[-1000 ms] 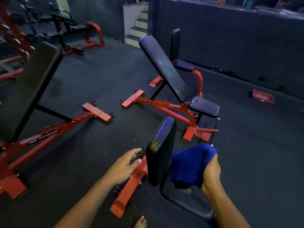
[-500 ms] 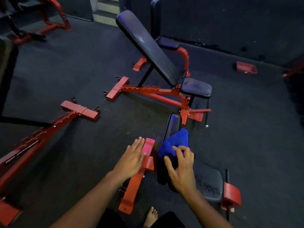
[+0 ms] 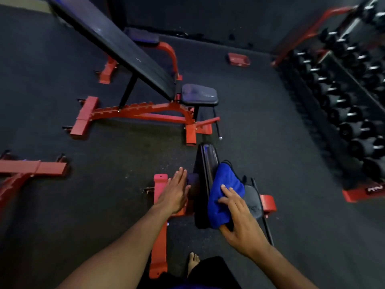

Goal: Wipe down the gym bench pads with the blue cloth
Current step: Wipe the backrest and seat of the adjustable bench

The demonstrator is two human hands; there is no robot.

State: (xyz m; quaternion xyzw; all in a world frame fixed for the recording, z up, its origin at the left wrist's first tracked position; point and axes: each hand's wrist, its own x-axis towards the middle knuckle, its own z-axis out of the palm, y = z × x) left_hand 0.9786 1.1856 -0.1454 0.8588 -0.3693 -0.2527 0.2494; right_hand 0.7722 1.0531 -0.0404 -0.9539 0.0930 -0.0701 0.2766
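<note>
— Pressing the blue cloth (image 3: 224, 195) against the upright back pad (image 3: 203, 184) of the nearest bench, is that the right hand (image 3: 241, 222)?
— Yes, its grip is clamped on the cloth: fingers spread over it, thumb under its lower edge.
— And the left hand (image 3: 174, 191)?
— Flat, fingers straight and together, against the pad's other side, above the red frame (image 3: 159, 226).
— Anything else?
— A second incline bench (image 3: 125, 51) stands on the floor beyond; a dumbbell rack (image 3: 343, 97) lines the right.

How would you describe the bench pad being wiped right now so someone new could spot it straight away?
Start at the dumbbell rack along the right wall, then look left to the nearest red-framed bench. Its upright back pad stands nearly vertical, unlike the sloped pad behind, and it alone has the blue cloth pressed against it.
</note>
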